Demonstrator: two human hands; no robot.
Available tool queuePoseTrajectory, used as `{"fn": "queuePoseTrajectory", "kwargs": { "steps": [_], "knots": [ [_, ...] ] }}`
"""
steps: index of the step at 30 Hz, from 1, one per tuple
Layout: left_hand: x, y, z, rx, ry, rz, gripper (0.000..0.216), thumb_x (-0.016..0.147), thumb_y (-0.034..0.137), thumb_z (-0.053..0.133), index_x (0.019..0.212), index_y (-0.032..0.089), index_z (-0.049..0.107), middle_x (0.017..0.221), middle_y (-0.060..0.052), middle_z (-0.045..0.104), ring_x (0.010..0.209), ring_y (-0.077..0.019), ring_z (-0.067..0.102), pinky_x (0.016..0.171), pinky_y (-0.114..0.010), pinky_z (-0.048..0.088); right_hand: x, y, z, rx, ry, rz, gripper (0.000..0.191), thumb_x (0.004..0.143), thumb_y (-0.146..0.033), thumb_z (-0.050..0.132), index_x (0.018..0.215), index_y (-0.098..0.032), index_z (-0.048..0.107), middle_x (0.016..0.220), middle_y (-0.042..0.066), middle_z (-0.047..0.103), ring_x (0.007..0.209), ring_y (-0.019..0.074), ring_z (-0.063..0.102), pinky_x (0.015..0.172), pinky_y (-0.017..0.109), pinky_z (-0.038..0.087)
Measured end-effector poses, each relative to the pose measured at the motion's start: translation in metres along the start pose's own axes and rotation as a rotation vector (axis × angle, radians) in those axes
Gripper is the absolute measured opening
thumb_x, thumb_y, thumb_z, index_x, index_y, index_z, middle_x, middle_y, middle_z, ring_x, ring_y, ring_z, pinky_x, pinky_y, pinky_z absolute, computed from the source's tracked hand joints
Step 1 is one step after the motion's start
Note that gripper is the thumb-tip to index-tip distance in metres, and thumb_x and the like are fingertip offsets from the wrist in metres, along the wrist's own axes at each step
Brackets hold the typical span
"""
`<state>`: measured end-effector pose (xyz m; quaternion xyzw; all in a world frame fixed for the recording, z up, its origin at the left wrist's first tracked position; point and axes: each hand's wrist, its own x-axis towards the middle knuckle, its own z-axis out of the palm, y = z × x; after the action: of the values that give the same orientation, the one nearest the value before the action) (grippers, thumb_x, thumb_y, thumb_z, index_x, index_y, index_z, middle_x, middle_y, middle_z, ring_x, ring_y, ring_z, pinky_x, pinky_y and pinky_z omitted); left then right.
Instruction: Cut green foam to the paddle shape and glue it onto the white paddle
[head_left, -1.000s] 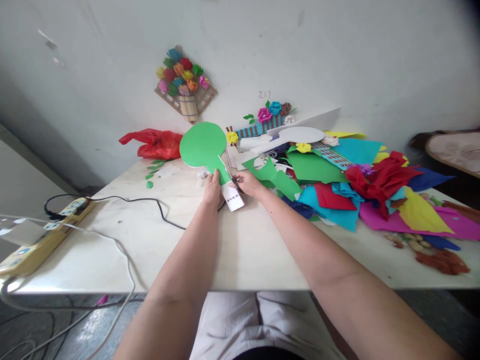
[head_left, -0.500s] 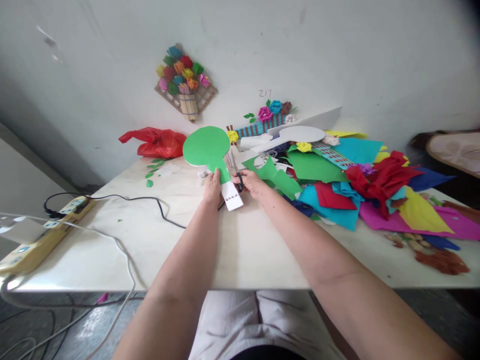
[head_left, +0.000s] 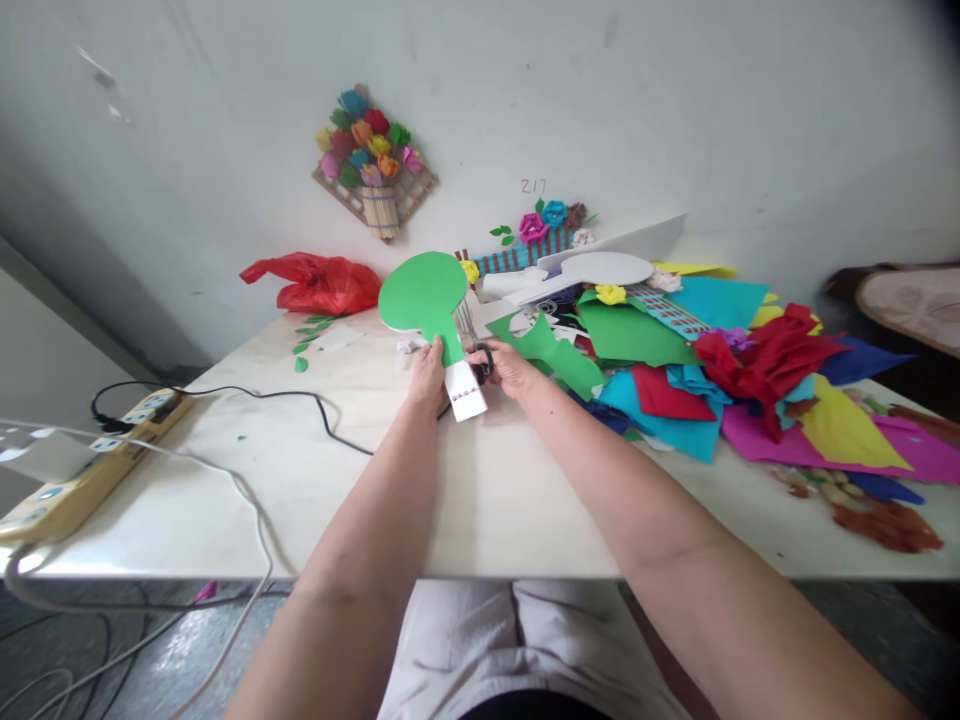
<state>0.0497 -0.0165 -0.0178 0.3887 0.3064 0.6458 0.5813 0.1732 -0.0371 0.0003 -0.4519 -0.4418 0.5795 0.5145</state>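
Observation:
My left hand (head_left: 429,368) pinches the neck of a green paddle-shaped cutout (head_left: 424,290) with a round head and a narrow handle. Its lower end is white with a row of small dark marks. In my right hand (head_left: 504,366) is a pair of scissors (head_left: 484,360) with black handles, the fingers closed around them. The blades point away from me along the right edge of the cutout's neck, and they look blurred. Whether they touch the edge I cannot tell. Just left of the neck lies a crumpled white scrap (head_left: 409,344).
Right of my hands spreads a heap with green paper (head_left: 634,335), red crepe paper (head_left: 772,360) and white paddle cutouts (head_left: 607,267). A red plastic bag (head_left: 319,283) and green leaf scraps (head_left: 301,364) lie left. A power strip (head_left: 90,470) with cables sits at the left edge.
The green cutout has tilted and shifted slightly right. The scissors have moved a little to the right and their handles have turned in my right hand.

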Motion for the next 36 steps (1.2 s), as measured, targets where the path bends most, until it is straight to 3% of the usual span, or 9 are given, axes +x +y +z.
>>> {"fn": "queuePoseTrajectory", "kwargs": {
  "steps": [14, 19, 29, 36],
  "knots": [
    [0.0045, -0.0043, -0.0067, -0.019, 0.009, -0.018, 0.015, 0.086, 0.032, 0.055, 0.080, 0.019, 0.053, 0.059, 0.001, 0.056, 0.065, -0.0167, 0.064, 0.067, -0.031, 0.056, -0.0009, -0.0002, 0.0014, 0.072, -0.033, -0.021, 0.020, 0.053, -0.020, 0.064, 0.072, -0.015, 0.060, 0.046, -0.004, 0.057, 0.037, 0.0095, 0.049, 0.031, 0.019, 0.024],
    [0.0012, -0.0018, -0.0027, -0.044, -0.010, -0.036, 0.016, 0.085, 0.033, 0.056, 0.080, 0.018, 0.055, 0.068, -0.004, 0.063, 0.070, -0.0185, 0.066, 0.067, -0.032, 0.056, -0.0028, -0.0017, 0.0016, 0.065, -0.021, -0.012, 0.021, 0.055, -0.017, 0.063, 0.076, -0.014, 0.062, 0.046, -0.003, 0.057, 0.038, 0.0099, 0.049, 0.032, 0.019, 0.023],
    [-0.0020, -0.0003, -0.0002, -0.053, -0.042, -0.005, 0.015, 0.081, 0.030, 0.060, 0.083, 0.017, 0.055, 0.074, -0.004, 0.066, 0.076, -0.0184, 0.067, 0.071, -0.031, 0.055, 0.0015, 0.0040, 0.0028, 0.013, 0.029, -0.006, 0.018, 0.058, -0.019, 0.068, 0.074, -0.016, 0.060, 0.048, -0.005, 0.058, 0.037, 0.0078, 0.047, 0.032, 0.018, 0.026],
    [-0.0048, 0.0031, 0.0030, -0.066, -0.023, -0.009, 0.014, 0.077, 0.028, 0.063, 0.081, 0.017, 0.055, 0.066, -0.001, 0.063, 0.073, -0.0182, 0.067, 0.070, -0.029, 0.055, -0.0001, 0.0060, 0.0093, 0.007, 0.111, -0.040, 0.013, 0.060, -0.014, 0.063, 0.073, -0.016, 0.061, 0.045, -0.007, 0.054, 0.036, 0.0073, 0.045, 0.032, 0.019, 0.025]
  ]
}}
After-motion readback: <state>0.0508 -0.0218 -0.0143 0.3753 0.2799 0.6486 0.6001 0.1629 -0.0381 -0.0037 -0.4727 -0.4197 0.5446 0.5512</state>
